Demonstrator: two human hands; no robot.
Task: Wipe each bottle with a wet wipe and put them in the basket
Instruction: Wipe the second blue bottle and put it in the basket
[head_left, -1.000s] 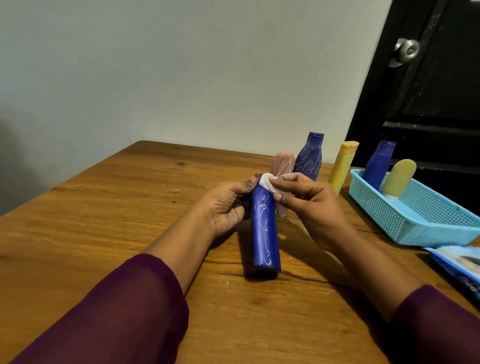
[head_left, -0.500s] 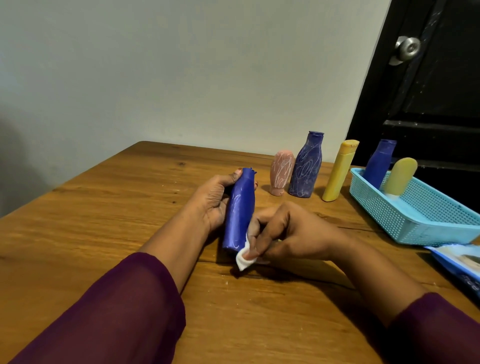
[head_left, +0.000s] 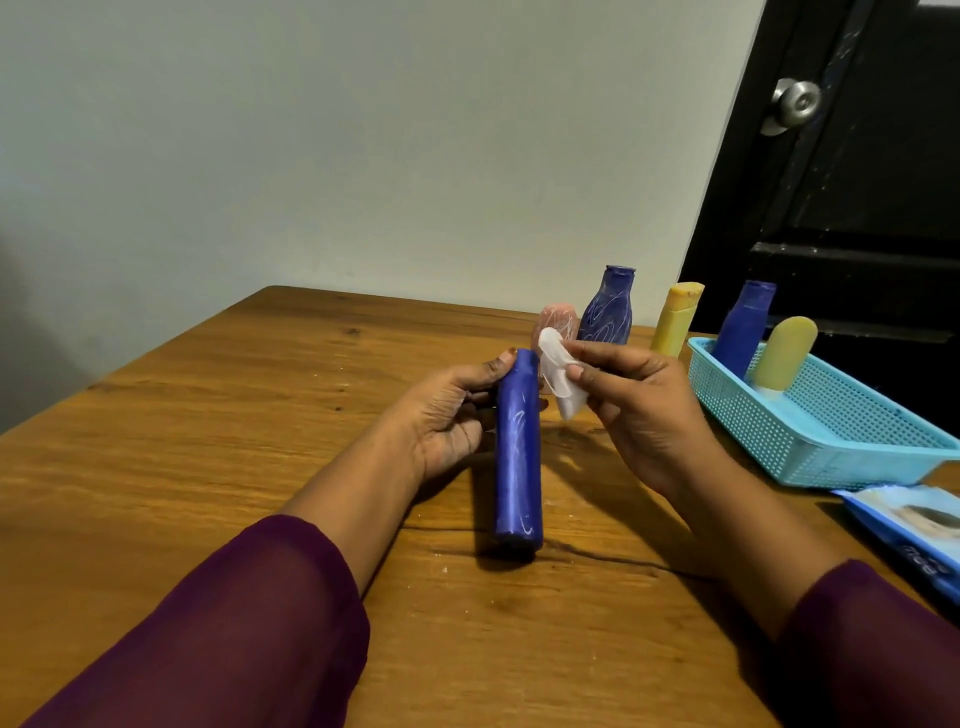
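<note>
My left hand (head_left: 447, 415) grips a long blue bottle (head_left: 518, 457) near its far end, its near end low over the wooden table (head_left: 208, 441). My right hand (head_left: 639, 410) pinches a crumpled white wet wipe (head_left: 558, 379) just right of the bottle's top, apart from it. Behind stand a pink bottle (head_left: 558, 317), a scribbled dark blue bottle (head_left: 609, 306) and a yellow bottle (head_left: 675, 319). A light blue basket (head_left: 831, 441) on the right holds a blue bottle (head_left: 744, 327) and a pale yellow bottle (head_left: 783, 353).
A blue wet wipe pack (head_left: 914, 530) lies at the table's right edge, near the basket. A black door (head_left: 857, 182) with a metal knob stands behind the basket. A pale wall backs the table.
My right hand has lifted the wipe from the bottle's near end up to its far end and off the surface. The bottle has tilted back towards me.
</note>
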